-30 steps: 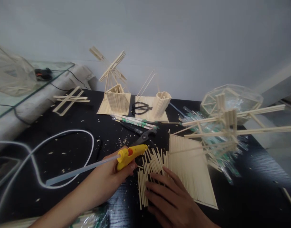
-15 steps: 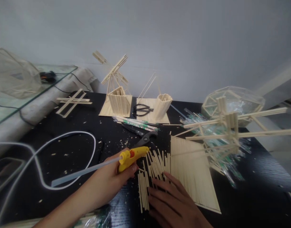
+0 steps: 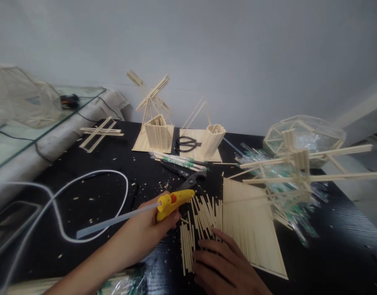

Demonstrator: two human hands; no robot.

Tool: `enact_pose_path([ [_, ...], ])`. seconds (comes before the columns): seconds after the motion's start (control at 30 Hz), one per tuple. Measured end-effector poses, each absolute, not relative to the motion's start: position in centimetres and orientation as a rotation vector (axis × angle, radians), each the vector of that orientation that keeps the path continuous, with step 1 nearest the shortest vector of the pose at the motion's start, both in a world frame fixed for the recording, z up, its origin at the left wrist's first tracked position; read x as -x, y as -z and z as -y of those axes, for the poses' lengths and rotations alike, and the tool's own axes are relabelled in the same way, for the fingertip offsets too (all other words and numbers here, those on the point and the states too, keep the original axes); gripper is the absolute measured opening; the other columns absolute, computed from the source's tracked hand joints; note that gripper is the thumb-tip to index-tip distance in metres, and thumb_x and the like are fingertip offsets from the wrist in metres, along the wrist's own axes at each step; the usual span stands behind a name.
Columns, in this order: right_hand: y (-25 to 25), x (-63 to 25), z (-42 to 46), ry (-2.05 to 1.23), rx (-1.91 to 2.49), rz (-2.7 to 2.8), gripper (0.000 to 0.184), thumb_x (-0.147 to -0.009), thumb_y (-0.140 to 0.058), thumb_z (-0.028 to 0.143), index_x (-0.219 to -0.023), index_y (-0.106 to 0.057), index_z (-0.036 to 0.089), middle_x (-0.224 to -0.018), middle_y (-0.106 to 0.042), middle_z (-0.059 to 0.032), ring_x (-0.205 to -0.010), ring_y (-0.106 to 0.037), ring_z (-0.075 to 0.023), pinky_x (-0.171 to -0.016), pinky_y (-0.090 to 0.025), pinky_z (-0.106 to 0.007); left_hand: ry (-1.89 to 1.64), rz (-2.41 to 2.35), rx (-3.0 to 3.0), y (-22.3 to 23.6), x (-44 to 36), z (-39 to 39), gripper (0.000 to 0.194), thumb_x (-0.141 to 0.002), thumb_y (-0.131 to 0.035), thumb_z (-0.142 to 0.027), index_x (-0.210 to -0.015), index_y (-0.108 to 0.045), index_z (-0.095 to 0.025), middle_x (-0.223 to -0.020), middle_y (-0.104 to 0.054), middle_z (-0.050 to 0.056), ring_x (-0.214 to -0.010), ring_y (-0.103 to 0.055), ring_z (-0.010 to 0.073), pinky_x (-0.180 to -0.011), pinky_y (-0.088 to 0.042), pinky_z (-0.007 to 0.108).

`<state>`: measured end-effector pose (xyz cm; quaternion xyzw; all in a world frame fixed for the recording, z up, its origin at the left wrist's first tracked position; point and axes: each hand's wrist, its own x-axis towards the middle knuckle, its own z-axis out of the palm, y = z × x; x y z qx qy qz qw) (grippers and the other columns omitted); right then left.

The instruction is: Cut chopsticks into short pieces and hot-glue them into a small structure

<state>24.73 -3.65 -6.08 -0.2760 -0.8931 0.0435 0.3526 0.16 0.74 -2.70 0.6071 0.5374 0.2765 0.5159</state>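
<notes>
My left hand (image 3: 147, 227) is closed round a yellow glue gun (image 3: 172, 202) with a clear glue stick (image 3: 114, 221) sticking out of its back. Its nozzle points right, over a loose pile of short wooden sticks (image 3: 196, 223) on the black table (image 3: 92, 196). My right hand (image 3: 220, 262) lies palm down on the near end of that pile, fingers stretched out. Just right of the pile sits a flat panel of glued sticks (image 3: 251, 223).
A stick windmill (image 3: 294, 172) stands at the right over clear wrappers. Black cutters (image 3: 188, 180), wrapped chopsticks (image 3: 179, 159), two stick models on boards (image 3: 157, 135) and scissors (image 3: 186, 143) lie behind. A white cable (image 3: 92, 176) loops at the left, by a stick cross (image 3: 99, 131).
The view has shifted slightly left and up. My right hand has slid a little toward me on the stick pile. The glue gun stays in about the same place.
</notes>
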Motion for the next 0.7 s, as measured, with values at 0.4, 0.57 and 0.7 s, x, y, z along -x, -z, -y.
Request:
enact_pose_path([
  [0.4, 4.4, -24.4, 4.1, -0.21, 0.814, 2.438, 0.025, -0.095, -0.061, 0.011, -0.119, -0.07, 0.015, -0.123, -0.076, -0.0063, -0.129, -0.063, -0.0232, -0.117, -0.047, -0.049, -0.632, -1.267, -1.458, 2.6, 0.0, -0.8, 0.032, -0.093, -0.062, -0.045, -0.116, -0.069, -0.024, -0.105, -0.075, 0.006, -0.084, -0.07, 0.0211, -0.074, -0.06, 0.034],
  [0.57, 4.6, -24.5, 4.2, -0.245, 0.768, 2.392, 0.02, -0.095, -0.063, 0.009, -0.113, -0.071, 0.014, -0.113, -0.078, -0.0056, -0.119, -0.068, -0.0227, -0.114, -0.05, -0.049, -0.579, -1.274, -1.399, 2.6, 0.0, -0.8, 0.038, -0.092, -0.062, -0.047, -0.122, -0.066, -0.023, -0.109, -0.075, 0.007, -0.093, -0.071, 0.0233, -0.079, -0.06, 0.036],
  [0.7, 4.5, -24.6, 4.2, -0.276, 0.824, 2.428, 0.022, -0.096, -0.064, 0.016, -0.117, -0.07, 0.015, -0.124, -0.074, -0.011, -0.127, -0.064, -0.0259, -0.113, -0.049, -0.053, -0.552, -1.276, -1.401, 2.1, -0.2, -0.9, 0.042, -0.09, -0.064, -0.049, -0.121, -0.066, -0.021, -0.109, -0.074, 0.007, -0.089, -0.07, 0.0217, -0.079, -0.06, 0.036],
])
